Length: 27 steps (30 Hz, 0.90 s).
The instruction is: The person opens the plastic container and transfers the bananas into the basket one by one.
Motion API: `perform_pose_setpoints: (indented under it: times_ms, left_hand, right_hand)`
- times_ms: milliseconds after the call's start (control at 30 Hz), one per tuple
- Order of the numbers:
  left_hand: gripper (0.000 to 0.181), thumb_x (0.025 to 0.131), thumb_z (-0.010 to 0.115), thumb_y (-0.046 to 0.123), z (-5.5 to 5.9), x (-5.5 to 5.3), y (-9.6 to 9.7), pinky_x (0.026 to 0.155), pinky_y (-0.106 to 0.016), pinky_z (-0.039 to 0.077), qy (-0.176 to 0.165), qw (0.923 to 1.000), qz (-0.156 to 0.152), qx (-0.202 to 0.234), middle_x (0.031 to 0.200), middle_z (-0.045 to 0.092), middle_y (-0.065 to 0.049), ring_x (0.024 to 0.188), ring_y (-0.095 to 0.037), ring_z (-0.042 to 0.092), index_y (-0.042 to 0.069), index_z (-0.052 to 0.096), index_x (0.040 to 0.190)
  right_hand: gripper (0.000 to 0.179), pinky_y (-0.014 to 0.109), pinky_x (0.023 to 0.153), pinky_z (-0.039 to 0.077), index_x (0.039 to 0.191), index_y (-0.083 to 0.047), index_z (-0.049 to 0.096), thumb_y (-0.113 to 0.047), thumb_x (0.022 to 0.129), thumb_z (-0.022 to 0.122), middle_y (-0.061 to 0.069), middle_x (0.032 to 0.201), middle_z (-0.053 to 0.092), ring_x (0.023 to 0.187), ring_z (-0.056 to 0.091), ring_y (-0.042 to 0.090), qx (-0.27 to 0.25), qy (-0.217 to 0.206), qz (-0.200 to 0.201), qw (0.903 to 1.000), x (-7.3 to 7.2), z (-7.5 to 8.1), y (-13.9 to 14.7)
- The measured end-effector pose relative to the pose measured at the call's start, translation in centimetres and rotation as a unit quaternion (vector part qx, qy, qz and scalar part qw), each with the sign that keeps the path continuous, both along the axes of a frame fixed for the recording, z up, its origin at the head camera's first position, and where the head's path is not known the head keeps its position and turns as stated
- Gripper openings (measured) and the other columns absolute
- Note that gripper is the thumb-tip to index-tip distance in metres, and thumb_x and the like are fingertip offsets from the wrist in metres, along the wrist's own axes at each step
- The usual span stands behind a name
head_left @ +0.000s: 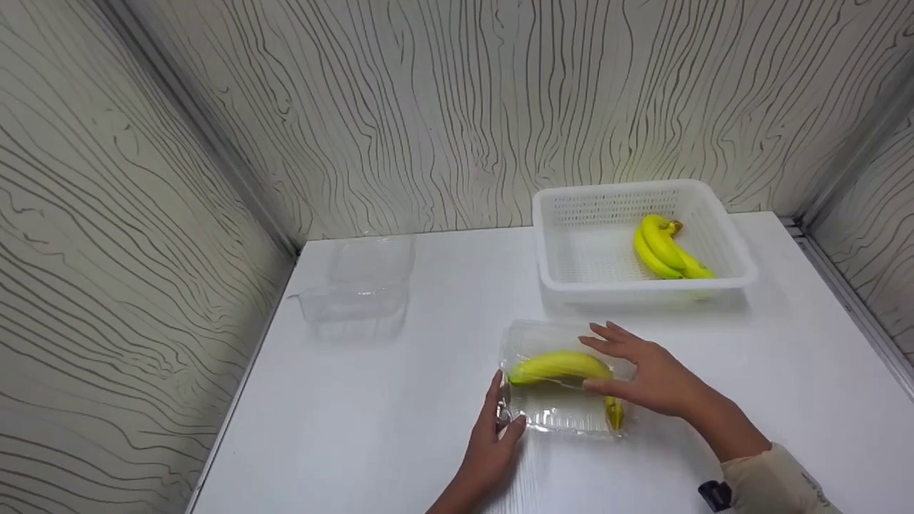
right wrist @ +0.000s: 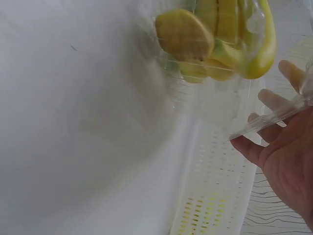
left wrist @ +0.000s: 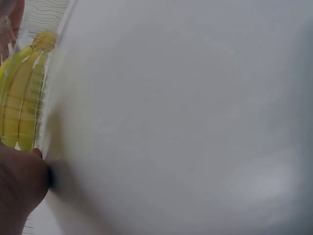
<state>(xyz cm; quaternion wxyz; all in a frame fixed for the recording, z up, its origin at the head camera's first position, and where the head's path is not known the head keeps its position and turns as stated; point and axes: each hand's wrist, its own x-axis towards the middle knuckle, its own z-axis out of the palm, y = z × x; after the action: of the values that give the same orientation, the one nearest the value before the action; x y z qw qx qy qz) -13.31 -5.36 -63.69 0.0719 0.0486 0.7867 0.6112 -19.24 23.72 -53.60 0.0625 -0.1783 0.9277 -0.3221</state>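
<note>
A clear plastic clamshell box [head_left: 571,421] lies on the table in the head view with a bunch of bananas [head_left: 564,364] inside. Its hinged lid leans up and partly over the fruit. My left hand [head_left: 493,442] holds the box at its near left corner, thumb at the front rim and fingers along the side. My right hand [head_left: 653,375] is at the lid's right side with its fingers spread. In the right wrist view the fingers [right wrist: 276,103] extend nearly straight against the clear lid [right wrist: 269,120]. Bananas [left wrist: 22,98] show through the box wall in the left wrist view.
A white slotted basket [head_left: 585,285] with more bananas [head_left: 664,246] stands at the back right. Another clear clamshell box [head_left: 353,303] sits with its lid up at the back left. Wood-grain patterned panels [head_left: 428,114] enclose the white table [head_left: 321,428].
</note>
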Motion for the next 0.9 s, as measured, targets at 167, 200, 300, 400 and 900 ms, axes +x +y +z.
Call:
perform_pose_setpoints:
  times_ms: [167, 200, 300, 400, 900]
  left_hand:
    - [0.08, 0.107, 0.061, 0.03, 0.0, 0.0, 0.1, 0.117, -0.06, 0.049, -0.001, 1.0, 0.001, -0.001, 0.168, 0.043, -0.02, 0.144, -0.041, 0.057, 0.031, 0.015, 0.173]
    - [0.08, 0.107, 0.061, 0.03, 0.0, 0.1, 0.1, 0.117, -0.059, 0.049, 0.0, 1.0, 0.0, 0.001, 0.168, 0.043, -0.02, 0.143, -0.041, 0.058, 0.031, 0.015, 0.173]
    - [0.08, 0.107, 0.061, 0.029, 0.0, 0.0, 0.1, 0.117, -0.058, 0.049, 0.005, 1.0, 0.002, -0.001, 0.167, 0.044, -0.02, 0.145, -0.04, 0.057, 0.029, 0.016, 0.173]
    - [0.08, 0.107, 0.06, 0.03, -0.1, -0.1, 0.1, 0.118, -0.056, 0.049, 0.01, 0.9999, 0.003, -0.007, 0.166, 0.047, -0.018, 0.149, -0.038, 0.053, 0.028, 0.016, 0.173]
    - [0.08, 0.107, 0.061, 0.034, -0.2, 0.0, 0.3, 0.113, -0.054, 0.054, 0.007, 0.9993, 0.011, -0.036, 0.166, 0.048, -0.016, 0.139, -0.036, 0.063, 0.027, 0.017, 0.173]
  right_hand:
    - [0.084, 0.074, 0.119, 0.038, 0.159, -0.029, 0.053, -0.073, 0.091, 0.07, 0.013, 0.169, 0.046, 0.157, 0.041, 0.048, 0.033, -0.018, 0.008, 0.9993, -0.1, 2.2, 0.0]
    - [0.085, 0.073, 0.119, 0.04, 0.159, -0.028, 0.053, -0.075, 0.09, 0.069, 0.014, 0.168, 0.048, 0.155, 0.044, 0.047, 0.041, -0.016, 0.006, 0.999, -0.1, 2.6, 0.0]
    - [0.088, 0.069, 0.116, 0.045, 0.159, -0.025, 0.054, -0.08, 0.09, 0.064, 0.013, 0.162, 0.056, 0.147, 0.055, 0.045, 0.082, 0.009, 0.003, 0.9966, 0.1, 3.6, 0.0]
    - [0.083, 0.063, 0.108, 0.055, 0.154, -0.023, 0.06, -0.078, 0.093, 0.062, 0.01, 0.149, 0.069, 0.132, 0.069, 0.039, 0.124, 0.077, -0.001, 0.9893, 0.2, 4.1, 0.1]
    - [0.033, 0.055, 0.092, 0.063, 0.125, -0.004, 0.078, -0.024, 0.098, 0.078, 0.015, 0.115, 0.082, 0.107, 0.079, 0.037, 0.002, 0.315, -0.101, 0.9436, -4.1, 4.5, -0.5]
